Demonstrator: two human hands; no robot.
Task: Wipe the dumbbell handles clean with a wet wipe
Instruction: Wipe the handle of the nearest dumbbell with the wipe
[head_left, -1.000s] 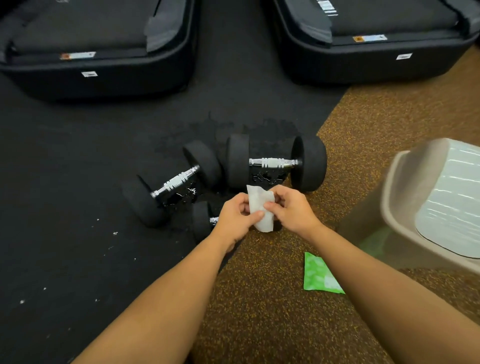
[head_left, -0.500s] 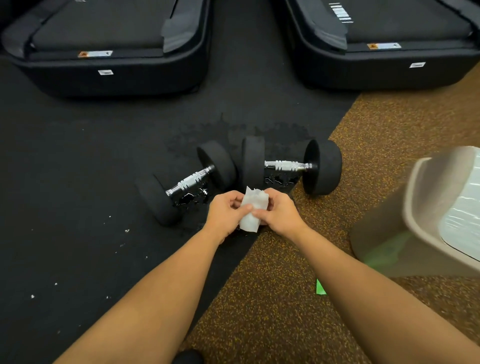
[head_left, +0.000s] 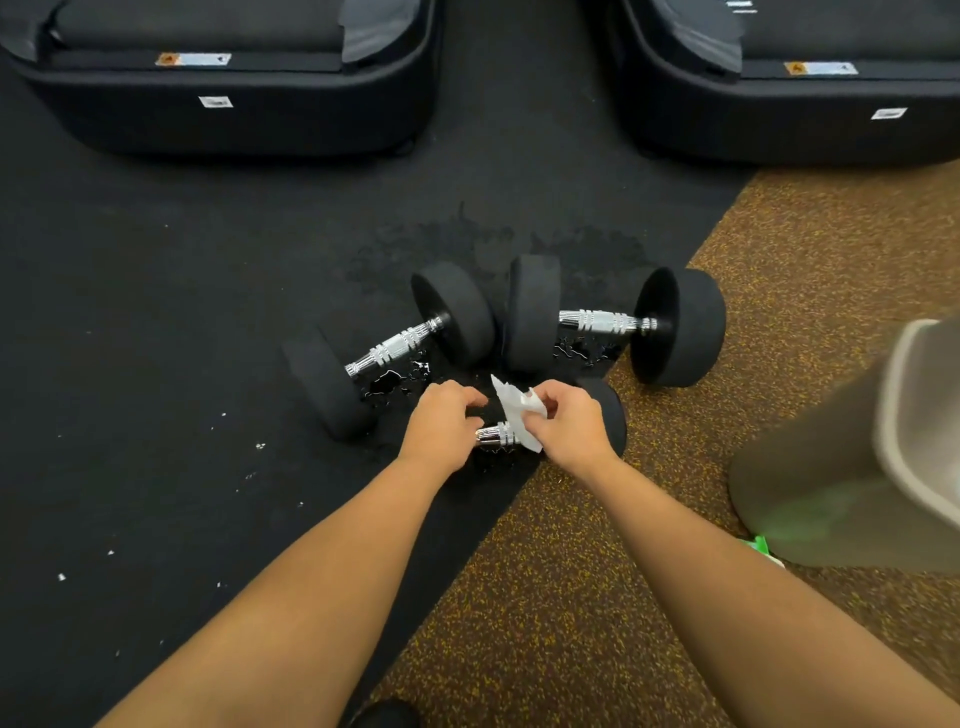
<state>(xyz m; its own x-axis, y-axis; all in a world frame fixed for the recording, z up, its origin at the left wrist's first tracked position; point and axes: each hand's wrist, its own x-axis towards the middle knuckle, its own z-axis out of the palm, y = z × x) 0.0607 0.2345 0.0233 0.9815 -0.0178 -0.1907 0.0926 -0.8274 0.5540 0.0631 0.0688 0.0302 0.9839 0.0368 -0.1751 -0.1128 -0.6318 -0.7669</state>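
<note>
Three black dumbbells with chrome handles lie on the floor. The left dumbbell lies on a diagonal and the right dumbbell lies crosswise. The near dumbbell is mostly under my hands, with a short stretch of handle and its right head showing. My right hand pinches a crumpled white wet wipe just above that handle. My left hand is curled over the near dumbbell's left end and is off the wipe. Whether it grips the dumbbell is hidden.
A beige bin stands close on the right, and a green wipe pack peeks out from behind it. Two black machine bases close off the back. Wet patches glisten on the black mat under the handles.
Both hands held the wipe; now only my right hand does. Both hands have lowered onto the near dumbbell, my left hand settling over its left end.
</note>
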